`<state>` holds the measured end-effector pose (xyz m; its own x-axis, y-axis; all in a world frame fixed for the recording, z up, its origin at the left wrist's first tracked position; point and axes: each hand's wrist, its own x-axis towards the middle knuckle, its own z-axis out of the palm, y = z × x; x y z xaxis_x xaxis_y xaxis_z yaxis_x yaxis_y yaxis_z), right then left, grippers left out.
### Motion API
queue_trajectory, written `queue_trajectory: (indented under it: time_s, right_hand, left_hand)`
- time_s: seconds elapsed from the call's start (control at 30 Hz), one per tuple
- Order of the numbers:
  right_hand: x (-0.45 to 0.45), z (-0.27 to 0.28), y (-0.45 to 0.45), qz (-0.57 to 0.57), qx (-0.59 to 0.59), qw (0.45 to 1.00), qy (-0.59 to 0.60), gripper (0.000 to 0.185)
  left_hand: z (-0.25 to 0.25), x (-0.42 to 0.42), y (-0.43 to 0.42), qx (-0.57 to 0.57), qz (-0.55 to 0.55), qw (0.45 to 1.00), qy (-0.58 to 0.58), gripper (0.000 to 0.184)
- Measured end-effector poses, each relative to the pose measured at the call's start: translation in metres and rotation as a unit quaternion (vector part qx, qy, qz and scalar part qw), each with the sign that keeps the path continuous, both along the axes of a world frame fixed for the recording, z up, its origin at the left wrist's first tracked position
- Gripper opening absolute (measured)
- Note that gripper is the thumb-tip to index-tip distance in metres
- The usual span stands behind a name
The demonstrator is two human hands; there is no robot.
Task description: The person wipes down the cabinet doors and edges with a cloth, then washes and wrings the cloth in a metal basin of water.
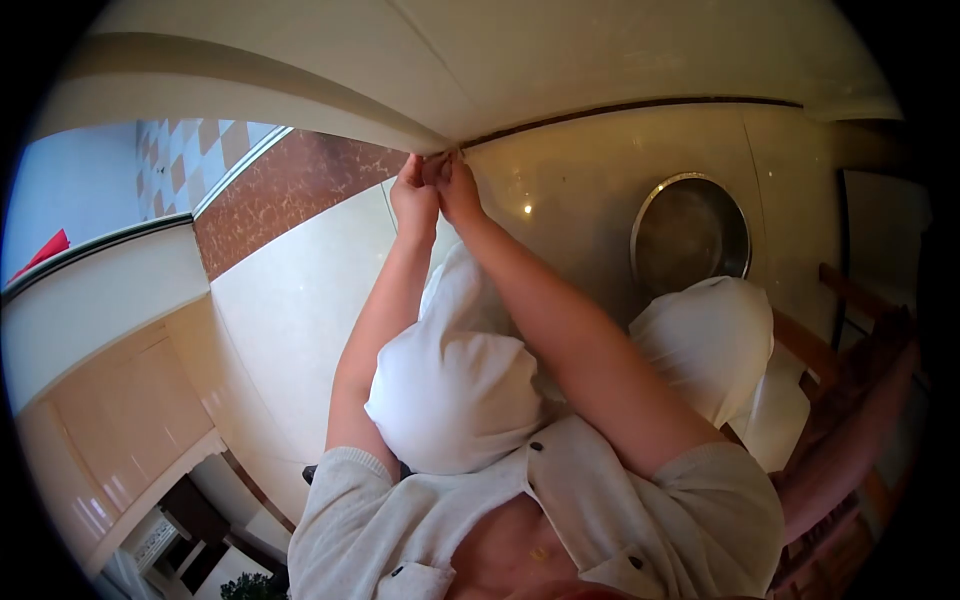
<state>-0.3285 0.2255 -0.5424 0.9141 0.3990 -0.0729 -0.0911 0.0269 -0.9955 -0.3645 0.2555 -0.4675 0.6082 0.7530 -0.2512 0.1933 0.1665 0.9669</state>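
Both hands are close together at the foot of the pale wall corner (400, 128), where it meets the floor. My left hand (413, 195) has its fingers bent and pressed together by the corner. Beside it, my right hand (458, 188) is also closed, its fingertips touching or nearly touching the left ones. Whatever lies between the fingers is too small to make out. To the right, a round metal basin (690, 235) rests on the tiled floor, partly behind my right knee.
A brown marbled threshold strip (290, 195) runs along the left doorway, with checkered tiles (200, 160) beyond. A dark gap follows the base of the wall. At the right are wooden furniture bars (805, 345) and someone's bare limb (850, 450).
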Motion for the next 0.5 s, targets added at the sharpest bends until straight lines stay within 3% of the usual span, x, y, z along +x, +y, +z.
queue_trajectory:
  time_s: [0.07, 0.13, 0.17, 0.23, 0.27, 0.33, 0.47, 0.5]
  right_hand:
    - [0.011, 0.009, -0.004, 0.006, 0.011, 0.999, 0.034, 0.016]
    - [0.023, 0.009, -0.002, 0.098, 0.029, 0.963, 0.248, 0.019]
    - [0.022, 0.010, 0.001, 0.098, 0.029, 0.964, 0.247, 0.019]
    - [0.021, 0.018, 0.005, -0.003, 0.102, 0.932, 0.348, 0.014]
    - [0.025, 0.021, 0.002, -0.003, 0.101, 0.933, 0.345, 0.014]
    - [0.035, 0.020, -0.011, 0.012, 0.109, 0.859, 0.500, 0.015]
    - [0.072, -0.016, -0.040, -0.005, 0.176, 0.834, 0.523, 0.016]
    - [0.079, -0.019, -0.044, -0.113, 0.247, 0.794, 0.543, 0.012]
  left_hand:
    - [-0.004, -0.002, 0.003, -0.013, -0.002, 1.000, 0.006, 0.073]
    - [0.009, -0.001, -0.002, -0.033, 0.005, 0.999, 0.037, 0.072]
    - [0.006, -0.002, 0.000, -0.033, 0.005, 0.999, 0.036, 0.072]
    - [-0.005, -0.002, 0.005, -0.024, 0.001, 1.000, 0.021, 0.071]
    - [-0.009, -0.004, 0.008, -0.024, 0.000, 1.000, 0.017, 0.071]
    - [-0.002, -0.004, 0.007, -0.052, -0.024, 0.997, 0.042, 0.072]
    - [-0.001, -0.001, 0.001, -0.004, 0.027, 0.995, 0.101, 0.073]
    - [-0.001, -0.001, 0.001, -0.004, 0.024, 0.994, 0.105, 0.074]
